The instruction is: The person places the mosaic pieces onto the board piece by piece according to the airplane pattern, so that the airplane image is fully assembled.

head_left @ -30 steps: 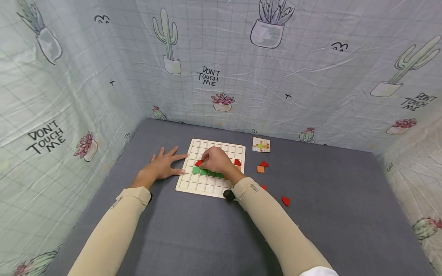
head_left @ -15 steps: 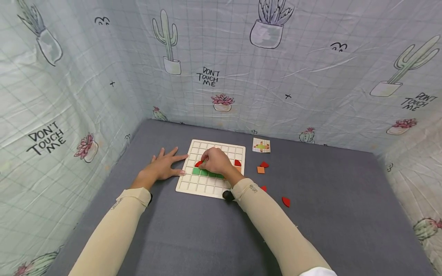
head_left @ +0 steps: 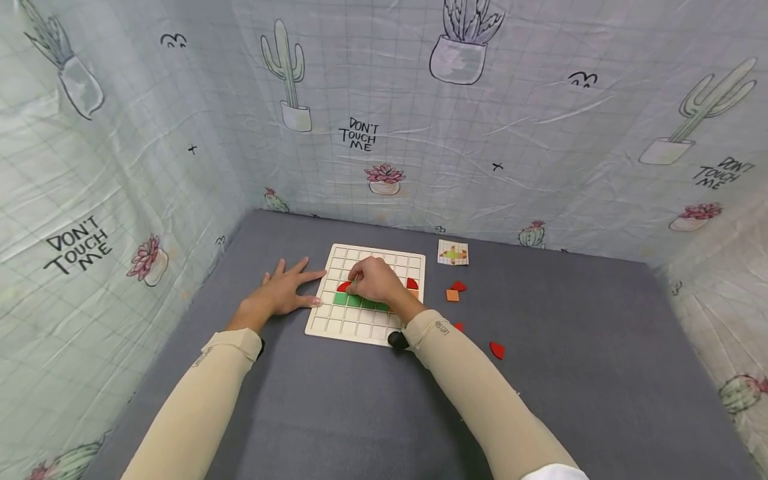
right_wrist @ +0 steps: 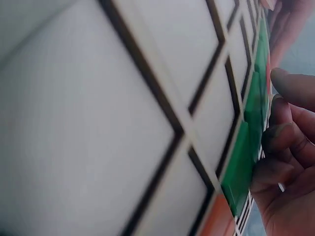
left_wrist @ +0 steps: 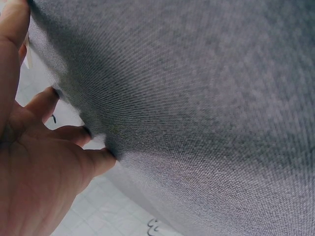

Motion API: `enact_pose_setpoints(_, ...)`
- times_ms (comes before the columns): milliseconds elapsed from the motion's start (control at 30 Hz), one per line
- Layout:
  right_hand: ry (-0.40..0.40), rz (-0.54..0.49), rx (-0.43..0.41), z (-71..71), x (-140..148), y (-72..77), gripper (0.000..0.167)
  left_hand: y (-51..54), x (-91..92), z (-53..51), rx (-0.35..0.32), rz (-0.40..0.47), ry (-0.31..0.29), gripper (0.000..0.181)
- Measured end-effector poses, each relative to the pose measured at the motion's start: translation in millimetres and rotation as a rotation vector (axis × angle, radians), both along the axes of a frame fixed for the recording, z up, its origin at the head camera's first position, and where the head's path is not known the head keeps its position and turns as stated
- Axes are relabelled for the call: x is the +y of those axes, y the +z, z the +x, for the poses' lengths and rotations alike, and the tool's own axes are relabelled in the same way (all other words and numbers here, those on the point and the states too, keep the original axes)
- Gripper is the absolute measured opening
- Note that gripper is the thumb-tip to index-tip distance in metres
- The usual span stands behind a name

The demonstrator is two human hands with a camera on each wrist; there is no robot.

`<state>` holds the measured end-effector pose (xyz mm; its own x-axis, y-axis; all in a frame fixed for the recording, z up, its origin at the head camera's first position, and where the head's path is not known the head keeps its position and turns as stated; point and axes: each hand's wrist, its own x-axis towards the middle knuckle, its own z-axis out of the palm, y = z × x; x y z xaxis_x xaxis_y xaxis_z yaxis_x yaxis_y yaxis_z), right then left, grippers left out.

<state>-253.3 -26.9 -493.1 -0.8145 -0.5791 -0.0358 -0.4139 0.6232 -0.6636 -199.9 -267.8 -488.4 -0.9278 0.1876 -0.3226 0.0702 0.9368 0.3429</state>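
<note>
A pale gridded board [head_left: 354,330] lies flat on the grey table. My right hand [head_left: 377,280] is over its middle, thumb and fingertips pinching a red curved-edge piece [head_left: 344,287] just above a row of green square tiles [head_left: 340,299]. In the right wrist view, curled fingers [right_wrist: 278,137] are beside the green tiles [right_wrist: 238,164]. My left hand [head_left: 284,288] lies spread on the table, its thumb and index finger at the board's left edge. The left wrist view shows its fingertips [left_wrist: 103,161] on the grey cloth. Another red quarter-round piece [head_left: 412,283] is on the board's right.
Beyond the board's right side are a pattern card [head_left: 453,253], an orange square tile [head_left: 453,295] and loose red pieces, one red piece [head_left: 497,350] nearer me. A black round object [head_left: 397,340] is at my right wrist. Printed cloth walls [head_left: 384,133] enclose the table.
The red piece under my right fingertips has shifted slightly toward the lower left. Both hands stay in nearly the same place.
</note>
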Motion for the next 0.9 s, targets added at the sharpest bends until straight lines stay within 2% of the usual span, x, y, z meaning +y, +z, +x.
enact_pose_setpoints(133,0.017,-0.066,-0.011,-2.3,13.6,5.1,0.014,1.0,2.9,0.2,-0.005,0.002,-0.001,0.078)
enact_pose_setpoints(233,0.034,-0.11,-0.055,-4.1,30.4,12.4,0.015,0.5,4.4,-1.5,-0.006,0.005,-0.004,0.078)
enact_pose_setpoints(433,0.063,-0.144,-0.09,-11.6,72.2,23.9,0.017,-0.1,2.8,-2.5,0.004,0.011,-0.009,0.079)
enact_pose_setpoints(667,-0.014,-0.094,-0.079,-18.5,125.4,24.7,0.015,-1.0,-1.7,-3.2,-0.003,0.006,-0.013,0.079)
enact_pose_setpoints(900,-0.104,-0.059,-0.06,-19.5,185.9,21.2,0.02,-2.6,-2.6,-2.6,-0.008,0.008,-0.013,0.081)
